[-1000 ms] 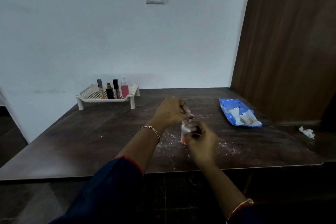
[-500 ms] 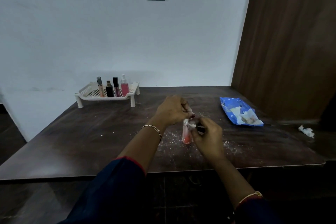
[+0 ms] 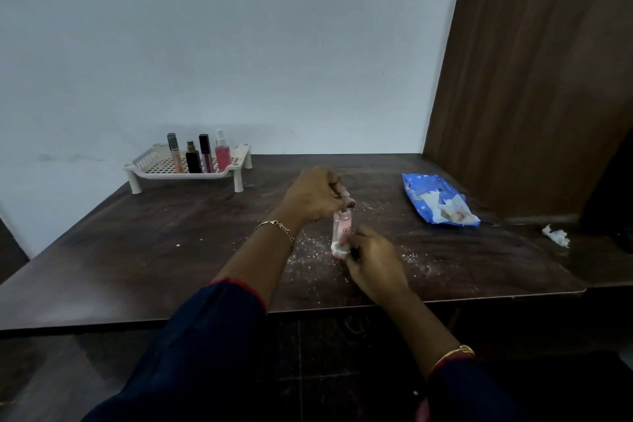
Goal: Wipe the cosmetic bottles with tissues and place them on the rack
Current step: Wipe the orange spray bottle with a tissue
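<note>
A small pink bottle [image 3: 342, 229] stands upright on the dark table [image 3: 137, 250]. My left hand [image 3: 313, 195] pinches its top from above. My right hand [image 3: 375, 262] presses a wad of white tissue [image 3: 339, 249] against the bottle's base. At the back left stands a white perforated rack [image 3: 154, 169] holding several bottles: a beige tube [image 3: 174, 152], a black bottle [image 3: 193, 158], a dark pink tube [image 3: 205, 153] and a pink spray bottle [image 3: 222, 156].
A blue tissue pack [image 3: 435, 199] lies open at the right. A crumpled used tissue [image 3: 556, 236] sits by the far right edge. White crumbs are scattered around the bottle. A brown wooden panel [image 3: 531, 79] rises at the right; a white wall is behind.
My right hand with the tissue has slid down from the bottle's top to its base. The left hand stays on the top.
</note>
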`<act>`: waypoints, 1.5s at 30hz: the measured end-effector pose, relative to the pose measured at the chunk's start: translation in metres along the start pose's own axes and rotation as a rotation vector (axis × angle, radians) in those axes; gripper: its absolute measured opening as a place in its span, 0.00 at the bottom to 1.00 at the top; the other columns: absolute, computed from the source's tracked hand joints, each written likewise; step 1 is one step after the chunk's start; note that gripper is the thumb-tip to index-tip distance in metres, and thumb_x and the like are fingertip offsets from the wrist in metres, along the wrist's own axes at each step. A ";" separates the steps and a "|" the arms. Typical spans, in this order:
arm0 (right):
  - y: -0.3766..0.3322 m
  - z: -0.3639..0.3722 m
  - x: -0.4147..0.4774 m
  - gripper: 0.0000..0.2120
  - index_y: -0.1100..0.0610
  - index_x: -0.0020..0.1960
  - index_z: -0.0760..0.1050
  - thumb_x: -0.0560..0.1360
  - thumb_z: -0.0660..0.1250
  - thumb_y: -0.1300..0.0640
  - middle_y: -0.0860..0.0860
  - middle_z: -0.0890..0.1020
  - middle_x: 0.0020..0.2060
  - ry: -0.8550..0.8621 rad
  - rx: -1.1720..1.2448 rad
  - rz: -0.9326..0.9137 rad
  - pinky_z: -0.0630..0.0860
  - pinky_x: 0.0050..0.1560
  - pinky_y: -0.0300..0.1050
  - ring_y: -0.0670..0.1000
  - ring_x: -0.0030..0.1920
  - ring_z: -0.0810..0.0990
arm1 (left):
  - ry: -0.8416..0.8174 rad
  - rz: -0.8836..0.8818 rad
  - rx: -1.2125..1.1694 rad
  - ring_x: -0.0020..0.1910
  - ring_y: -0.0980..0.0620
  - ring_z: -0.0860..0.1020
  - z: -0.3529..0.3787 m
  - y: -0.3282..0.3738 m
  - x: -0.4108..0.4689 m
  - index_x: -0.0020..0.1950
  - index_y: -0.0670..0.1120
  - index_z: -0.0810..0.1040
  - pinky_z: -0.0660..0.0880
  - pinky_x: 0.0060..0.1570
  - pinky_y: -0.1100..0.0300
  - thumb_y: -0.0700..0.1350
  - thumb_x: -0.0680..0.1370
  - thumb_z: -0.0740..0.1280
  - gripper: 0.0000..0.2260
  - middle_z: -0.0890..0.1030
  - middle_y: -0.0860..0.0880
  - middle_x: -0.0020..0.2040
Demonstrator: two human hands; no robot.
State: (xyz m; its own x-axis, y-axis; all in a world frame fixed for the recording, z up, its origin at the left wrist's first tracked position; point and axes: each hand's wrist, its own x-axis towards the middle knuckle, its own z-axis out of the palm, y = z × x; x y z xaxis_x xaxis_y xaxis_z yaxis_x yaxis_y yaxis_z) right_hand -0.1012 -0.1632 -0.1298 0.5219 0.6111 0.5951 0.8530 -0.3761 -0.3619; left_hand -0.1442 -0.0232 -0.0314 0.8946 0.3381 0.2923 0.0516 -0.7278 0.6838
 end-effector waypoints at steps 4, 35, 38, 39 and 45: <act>-0.005 -0.009 0.015 0.05 0.55 0.47 0.81 0.72 0.67 0.57 0.52 0.81 0.48 0.006 -0.058 -0.076 0.75 0.38 0.47 0.55 0.42 0.80 | 0.000 -0.013 0.055 0.41 0.57 0.83 0.001 0.000 0.008 0.34 0.48 0.79 0.81 0.49 0.55 0.44 0.66 0.77 0.08 0.84 0.53 0.38; -0.001 -0.023 0.030 0.10 0.56 0.53 0.79 0.74 0.64 0.63 0.54 0.77 0.55 -0.306 -0.203 -0.348 0.75 0.44 0.47 0.58 0.50 0.78 | 0.013 0.014 -0.019 0.42 0.58 0.81 -0.008 -0.021 0.012 0.47 0.37 0.83 0.76 0.42 0.75 0.38 0.70 0.74 0.08 0.84 0.46 0.49; -0.009 -0.034 0.051 0.09 0.58 0.50 0.79 0.71 0.66 0.65 0.55 0.77 0.48 -0.152 -0.106 -0.282 0.74 0.40 0.49 0.57 0.45 0.77 | 0.011 0.016 0.006 0.41 0.56 0.81 -0.008 -0.020 0.012 0.44 0.41 0.83 0.77 0.45 0.68 0.37 0.69 0.73 0.05 0.85 0.46 0.45; -0.011 -0.036 0.056 0.08 0.59 0.48 0.79 0.71 0.66 0.66 0.55 0.76 0.45 -0.105 -0.076 -0.256 0.73 0.39 0.49 0.57 0.43 0.77 | 0.016 0.013 0.016 0.40 0.57 0.80 -0.008 -0.020 0.012 0.43 0.42 0.83 0.77 0.45 0.68 0.36 0.69 0.73 0.05 0.85 0.46 0.44; -0.009 -0.016 0.034 0.12 0.59 0.55 0.79 0.74 0.62 0.63 0.56 0.78 0.54 -0.226 -0.132 -0.289 0.74 0.48 0.46 0.57 0.51 0.77 | 0.049 0.026 -0.027 0.43 0.60 0.82 -0.008 -0.031 0.008 0.44 0.47 0.84 0.78 0.49 0.65 0.40 0.71 0.73 0.03 0.85 0.50 0.46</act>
State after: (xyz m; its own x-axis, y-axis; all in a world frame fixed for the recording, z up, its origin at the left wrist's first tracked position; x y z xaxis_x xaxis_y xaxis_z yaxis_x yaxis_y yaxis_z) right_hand -0.0907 -0.1502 -0.0951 0.2601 0.8377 0.4802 0.9650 -0.2433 -0.0982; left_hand -0.1421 0.0072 -0.0451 0.8725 0.3490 0.3419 0.0163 -0.7202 0.6935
